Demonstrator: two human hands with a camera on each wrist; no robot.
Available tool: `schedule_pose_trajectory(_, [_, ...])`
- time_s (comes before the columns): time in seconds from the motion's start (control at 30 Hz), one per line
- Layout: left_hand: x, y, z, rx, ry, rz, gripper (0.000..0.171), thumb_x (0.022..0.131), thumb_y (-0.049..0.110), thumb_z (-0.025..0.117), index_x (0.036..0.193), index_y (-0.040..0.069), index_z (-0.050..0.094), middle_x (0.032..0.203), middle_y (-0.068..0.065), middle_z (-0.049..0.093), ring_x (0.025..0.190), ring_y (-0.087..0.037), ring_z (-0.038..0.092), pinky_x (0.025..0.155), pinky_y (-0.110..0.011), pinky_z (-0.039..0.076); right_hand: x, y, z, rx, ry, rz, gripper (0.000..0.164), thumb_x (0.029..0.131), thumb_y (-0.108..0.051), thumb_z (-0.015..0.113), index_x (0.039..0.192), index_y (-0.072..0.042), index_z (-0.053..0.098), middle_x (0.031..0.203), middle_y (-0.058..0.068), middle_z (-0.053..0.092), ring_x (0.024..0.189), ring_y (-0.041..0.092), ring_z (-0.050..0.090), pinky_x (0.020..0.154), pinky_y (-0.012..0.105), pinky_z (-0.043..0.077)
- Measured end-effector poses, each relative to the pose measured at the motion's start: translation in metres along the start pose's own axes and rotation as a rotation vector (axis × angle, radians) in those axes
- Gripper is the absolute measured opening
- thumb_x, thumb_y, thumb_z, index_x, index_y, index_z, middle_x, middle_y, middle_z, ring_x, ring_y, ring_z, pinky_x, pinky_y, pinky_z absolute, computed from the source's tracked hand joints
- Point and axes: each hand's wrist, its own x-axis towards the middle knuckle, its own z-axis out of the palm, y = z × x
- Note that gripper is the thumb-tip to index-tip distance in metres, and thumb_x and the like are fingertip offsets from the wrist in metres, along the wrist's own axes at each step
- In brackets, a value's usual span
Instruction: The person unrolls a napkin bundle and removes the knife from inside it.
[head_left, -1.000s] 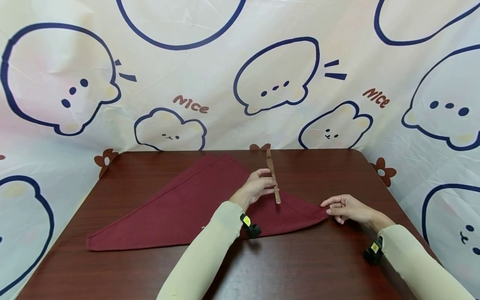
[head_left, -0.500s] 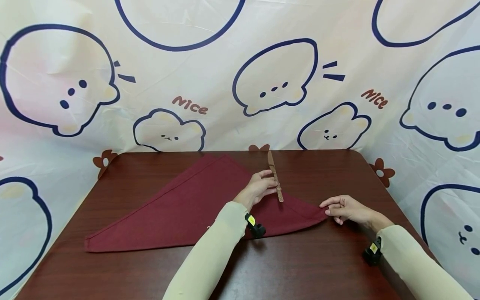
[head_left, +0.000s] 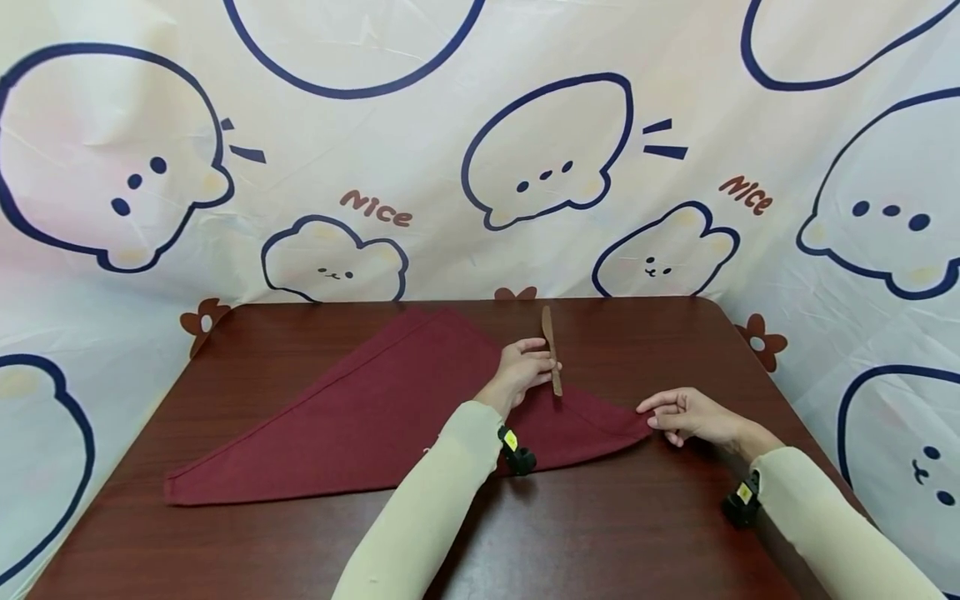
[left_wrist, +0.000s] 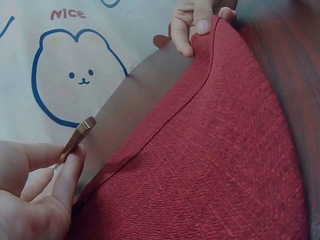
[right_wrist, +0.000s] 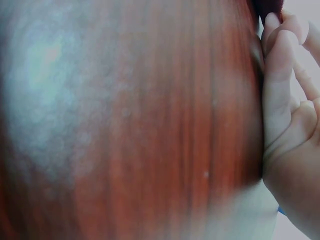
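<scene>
A dark red cloth [head_left: 360, 425], folded into a triangle, lies across the table. Over its right half, my left hand [head_left: 521, 367] pinches a slim brown wooden-looking knife [head_left: 548, 333] between thumb and fingers, its blade end pointing up and away. The left wrist view shows the end of the knife [left_wrist: 82, 131] with its light bands, just beside the stitched hem. My right hand [head_left: 693, 417] pinches the right corner of the cloth and lifts it a little. In the right wrist view only part of this hand [right_wrist: 290, 110] and a bit of dark cloth show.
The dark brown wooden table [head_left: 600, 533] has rounded far corners. Directly behind it hangs a pale curtain [head_left: 435, 150] printed with cartoon outlines. Black wrist cameras sit on both wrists, over light sleeves [head_left: 427, 500].
My left hand has shifted slightly to the right with the knife, which has turned and now shows narrower. The right hand keeps its pinch on the cloth's corner.
</scene>
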Motion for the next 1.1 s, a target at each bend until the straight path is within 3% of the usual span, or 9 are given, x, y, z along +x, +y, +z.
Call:
schedule_pose_trajectory(0.33, [0.000, -0.004, 0.002, -0.014, 0.043, 0.010, 0.037, 0.094, -0.001, 0.066, 0.131, -0.001, 0.059, 0.134, -0.019, 0.065, 0.119, -0.028, 0.068, 0.092, -0.040, 0.059, 0.000, -0.001, 0.002, 0.011, 0.001, 0.003, 0.042, 0.100, -0.010, 0.062, 0.130, 0.017, 0.051, 0.075, -0.009, 0.067, 0.058, 0.001, 0.057, 0.056, 0.019, 0.052])
schedule_pose_trajectory(0.5, [0.003, -0.005, 0.005, -0.031, 0.065, -0.010, 0.035, 0.096, 0.001, 0.065, 0.131, 0.002, 0.061, 0.131, -0.017, 0.067, 0.117, -0.025, 0.069, 0.092, -0.038, 0.059, 0.001, 0.000, 0.001, 0.012, -0.001, -0.004, 0.040, 0.100, -0.010, 0.062, 0.130, 0.016, 0.053, 0.075, -0.009, 0.067, 0.058, 0.001, 0.057, 0.056, 0.019, 0.052])
schedule_pose_trajectory(0.83, [0.001, 0.001, 0.009, -0.034, -0.023, -0.029, 0.048, 0.103, 0.025, 0.055, 0.146, 0.004, 0.050, 0.152, -0.021, 0.049, 0.135, -0.034, 0.056, 0.105, -0.042, 0.052, 0.001, 0.003, -0.002, -0.015, 0.015, 0.015, 0.038, 0.099, -0.013, 0.063, 0.129, 0.010, 0.057, 0.075, -0.009, 0.066, 0.058, 0.001, 0.057, 0.056, 0.019, 0.052])
schedule_pose_trajectory(1.1, [0.003, 0.003, 0.015, -0.052, -0.076, -0.030, 0.057, 0.102, 0.029, 0.055, 0.153, 0.007, 0.042, 0.158, -0.021, 0.041, 0.140, -0.036, 0.049, 0.109, -0.043, 0.049, 0.001, 0.003, -0.002, -0.016, 0.016, 0.015, 0.039, 0.099, -0.014, 0.064, 0.129, 0.009, 0.057, 0.075, -0.010, 0.067, 0.058, 0.001, 0.057, 0.056, 0.019, 0.052])
